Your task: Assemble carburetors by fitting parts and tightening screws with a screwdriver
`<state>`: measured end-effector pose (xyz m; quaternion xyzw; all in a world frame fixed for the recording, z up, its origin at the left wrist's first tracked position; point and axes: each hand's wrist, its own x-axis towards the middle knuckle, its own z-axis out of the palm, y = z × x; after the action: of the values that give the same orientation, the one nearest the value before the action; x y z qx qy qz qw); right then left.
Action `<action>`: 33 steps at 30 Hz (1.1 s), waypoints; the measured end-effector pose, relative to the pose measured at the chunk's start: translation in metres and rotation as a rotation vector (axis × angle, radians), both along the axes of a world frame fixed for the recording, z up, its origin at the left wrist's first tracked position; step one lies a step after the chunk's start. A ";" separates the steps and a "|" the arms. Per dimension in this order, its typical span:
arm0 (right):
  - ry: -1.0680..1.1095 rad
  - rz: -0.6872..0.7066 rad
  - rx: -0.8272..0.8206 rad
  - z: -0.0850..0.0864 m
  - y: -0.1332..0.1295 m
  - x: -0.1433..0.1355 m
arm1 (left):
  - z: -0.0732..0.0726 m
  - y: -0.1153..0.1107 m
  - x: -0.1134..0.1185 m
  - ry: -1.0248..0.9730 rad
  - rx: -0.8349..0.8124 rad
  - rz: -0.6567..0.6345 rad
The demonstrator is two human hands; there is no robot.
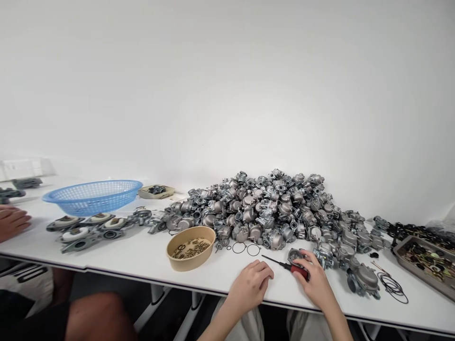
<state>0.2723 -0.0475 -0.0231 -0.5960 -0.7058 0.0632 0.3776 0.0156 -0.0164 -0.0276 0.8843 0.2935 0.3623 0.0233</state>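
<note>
My right hand (314, 279) has its thumb and fingers around the red handle of a screwdriver (299, 272), whose dark shaft points left over the white table. Just behind those fingers, close against them, is a small grey metal carburetor part (294, 255). My left hand (251, 283) rests near the table's front edge with its fingers curled down; whatever it may hold is hidden. Beyond it lie two thin black rubber rings (253, 249) and a smaller ring. A big heap of grey carburetors (263, 208) rises behind both hands.
Left of my hands stands a tan bowl (170, 258) of small brass parts. Carburetors with white floats (76, 234) and a blue basket (92, 208) are farther left, near another person's hand (13, 222). Rightward are black rings (393, 287) and a parts tray (419, 270).
</note>
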 end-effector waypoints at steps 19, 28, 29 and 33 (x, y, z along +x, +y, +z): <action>-0.079 -0.007 0.095 -0.016 0.008 0.007 | 0.009 -0.007 0.001 -0.077 0.018 -0.049; -0.084 -0.013 0.149 -0.024 0.014 0.013 | 0.114 0.052 -0.193 -0.365 0.064 0.735; -0.087 -0.014 0.150 -0.022 0.013 0.013 | 0.121 0.061 -0.224 -0.333 -0.026 0.943; -0.084 -0.033 0.148 -0.023 0.013 0.014 | 0.120 0.069 -0.320 -0.352 -0.225 1.351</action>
<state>0.2862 -0.0344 -0.0458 -0.5801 -0.7140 -0.0205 0.3915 -0.3039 0.0528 0.0926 0.4293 0.8056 0.4026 -0.0684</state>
